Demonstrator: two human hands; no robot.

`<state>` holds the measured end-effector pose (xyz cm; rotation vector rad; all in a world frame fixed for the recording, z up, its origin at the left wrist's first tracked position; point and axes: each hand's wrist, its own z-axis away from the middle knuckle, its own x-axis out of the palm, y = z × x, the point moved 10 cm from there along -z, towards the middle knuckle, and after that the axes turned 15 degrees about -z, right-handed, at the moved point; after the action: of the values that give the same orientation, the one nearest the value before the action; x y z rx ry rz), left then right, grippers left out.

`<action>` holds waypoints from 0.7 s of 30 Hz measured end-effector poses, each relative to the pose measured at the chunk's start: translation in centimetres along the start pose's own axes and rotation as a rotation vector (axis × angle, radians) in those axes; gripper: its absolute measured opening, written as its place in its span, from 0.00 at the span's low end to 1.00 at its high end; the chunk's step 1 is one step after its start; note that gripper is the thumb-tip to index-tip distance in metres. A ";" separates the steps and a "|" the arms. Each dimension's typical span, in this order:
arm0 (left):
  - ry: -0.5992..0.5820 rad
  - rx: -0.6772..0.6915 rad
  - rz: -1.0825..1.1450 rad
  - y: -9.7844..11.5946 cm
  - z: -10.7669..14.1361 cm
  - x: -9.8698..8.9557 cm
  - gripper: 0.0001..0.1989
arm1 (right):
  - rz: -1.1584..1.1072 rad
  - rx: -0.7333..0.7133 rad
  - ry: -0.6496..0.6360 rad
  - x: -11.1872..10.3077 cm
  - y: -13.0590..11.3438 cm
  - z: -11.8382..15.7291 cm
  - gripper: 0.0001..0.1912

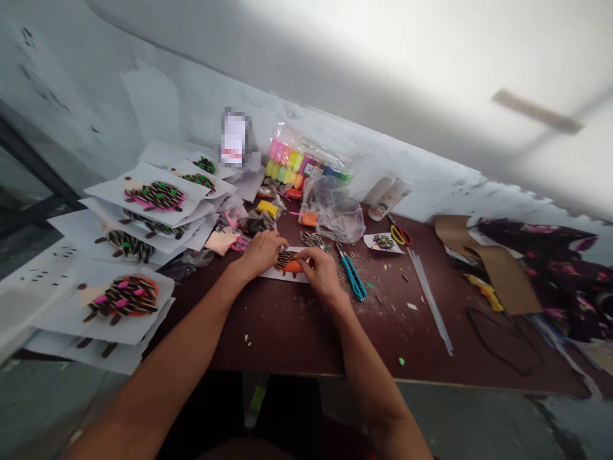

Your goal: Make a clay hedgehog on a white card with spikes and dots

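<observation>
In the head view, the right hand (322, 273) has thumb and forefinger pinched nearly closed over the orange hedgehog card (272, 274), any seed between them hidden; the left hand (262, 254) curls at its opposite side, its exact hold unclear. Pressing too hard could dent the orange body (293, 267) or skew seeds, while a rightward swing could knock the teal-handled tool (353, 276).
</observation>
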<state>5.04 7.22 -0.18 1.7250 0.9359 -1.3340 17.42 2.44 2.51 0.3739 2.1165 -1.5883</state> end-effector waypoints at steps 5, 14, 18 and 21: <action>-0.004 0.003 -0.008 0.0 0.0 0.0 0.17 | 0.098 -0.029 -0.021 0.6 -0.5 0.1 0.08; -0.003 0.006 -0.006 0.1 0.0 0.0 0.16 | 0.116 -0.014 -0.002 0.7 -0.2 0.1 0.07; -0.002 0.003 -0.006 0.1 0.0 0.0 0.17 | 0.110 -0.025 -0.004 0.9 -0.2 0.1 0.07; -0.006 0.006 -0.009 0.1 0.0 0.1 0.17 | 0.119 -0.017 -0.007 1.0 0.0 0.0 0.07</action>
<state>5.12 7.24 -0.22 1.7220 0.9381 -1.3487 16.52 2.32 1.99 0.4789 2.0609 -1.5012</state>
